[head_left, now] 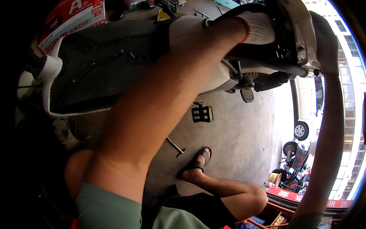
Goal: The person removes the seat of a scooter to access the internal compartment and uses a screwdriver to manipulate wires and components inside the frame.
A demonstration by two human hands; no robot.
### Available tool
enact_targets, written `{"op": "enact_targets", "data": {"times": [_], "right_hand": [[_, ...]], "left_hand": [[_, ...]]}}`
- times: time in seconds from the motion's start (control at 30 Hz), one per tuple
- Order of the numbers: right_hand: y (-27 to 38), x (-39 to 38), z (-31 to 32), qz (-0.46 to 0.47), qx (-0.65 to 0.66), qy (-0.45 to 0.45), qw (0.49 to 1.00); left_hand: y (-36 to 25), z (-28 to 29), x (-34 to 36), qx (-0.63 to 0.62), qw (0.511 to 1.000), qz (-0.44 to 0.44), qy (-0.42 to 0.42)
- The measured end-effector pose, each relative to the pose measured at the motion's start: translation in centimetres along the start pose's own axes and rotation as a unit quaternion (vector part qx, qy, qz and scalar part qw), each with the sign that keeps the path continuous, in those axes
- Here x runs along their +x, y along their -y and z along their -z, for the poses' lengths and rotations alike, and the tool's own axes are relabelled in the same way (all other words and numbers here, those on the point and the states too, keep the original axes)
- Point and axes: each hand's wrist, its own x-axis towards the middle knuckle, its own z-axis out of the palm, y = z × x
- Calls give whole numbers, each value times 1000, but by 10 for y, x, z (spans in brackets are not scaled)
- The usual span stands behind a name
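Observation:
A scooter lies across the upper part of the view, with its black ribbed footboard (pixel 95 72) at the left and a white body panel (pixel 305 34) at the upper right. My left arm crosses the scooter, and my left hand (pixel 260 28), in a whitish knit glove with a red cuff, reaches in beside a black part behind that panel. Its fingers are out of sight. My right hand (pixel 325 44), gloved and in shade, is against the panel's outer side. Its fingers do not show clearly, so its grip cannot be made out.
A red and white box (pixel 74 21) stands by the footboard. On the concrete floor lie a T-handle wrench (pixel 176 147) and a black bracket-like part (pixel 202 113). My sandalled foot (pixel 199 162) is near them. A compartmented red tray (pixel 276 219), parked scooter (pixel 297 164) and car (pixel 305 110) are at the right.

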Motion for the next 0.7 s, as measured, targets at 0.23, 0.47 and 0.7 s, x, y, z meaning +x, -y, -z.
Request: {"op": "enact_targets", "data": {"times": [0.23,0.47,0.7], "right_hand": [[-1,2,-1,79,-5,-71,994],[16,7,3,17,24,-70,997],[7,0,-1,-2,123,-92,988]], "left_hand": [[21,2,4,-234,971,23,-29],[7,18,5,30,994,-31,99],[1,-13,1,-17,998,-9,-55]]}}
